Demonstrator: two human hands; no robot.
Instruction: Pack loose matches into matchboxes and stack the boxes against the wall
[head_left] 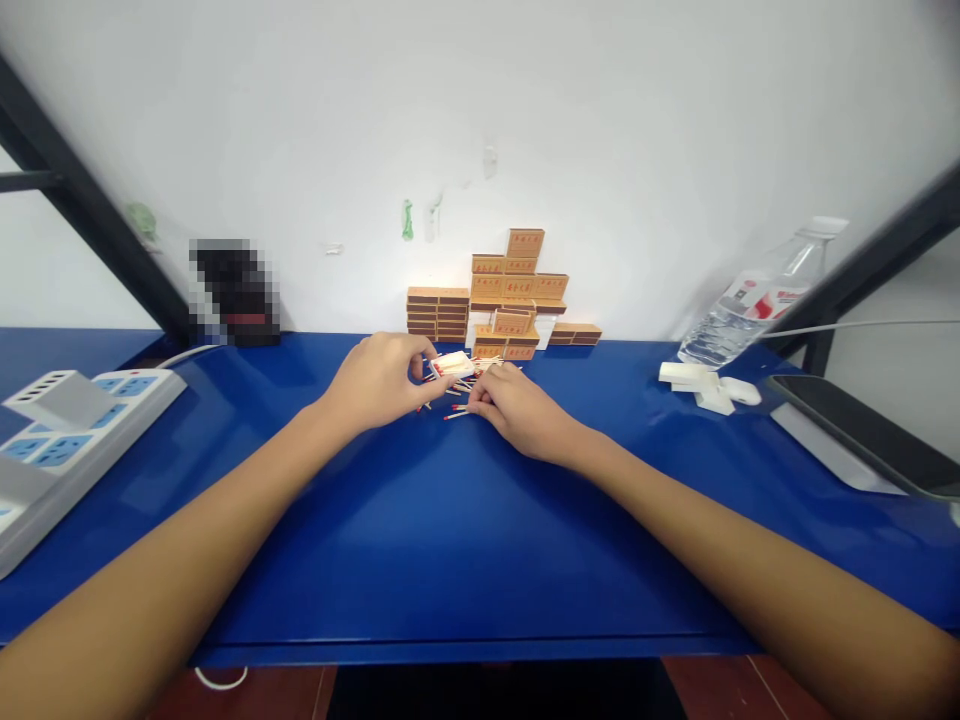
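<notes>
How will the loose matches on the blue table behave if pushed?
The loose matches are thin and small, so probably very light and would scatter or slide on the glossy blue table. Such slim sticks may snap under pressure. Lying crisscrossed, they'd likely snag each other.

My counter (pixel 450 540) is a glossy blue sheet running across the whole lower frame. At the left edge a white power strip (pixel 75 430) with blue sockets lies on it. Against the white wall (pixel 637 120), at upper centre, tan matchboxes (pixel 517 290) are stacked in uneven piles. A blurred dark object (pixel 236 295) stands left of them. On the right a clear water bottle (pixel 757 300) leans on the wall, small white pieces (pixel 709 385) lie below it, and a dark flat screen (pixel 870 430) sits farther right.
</notes>
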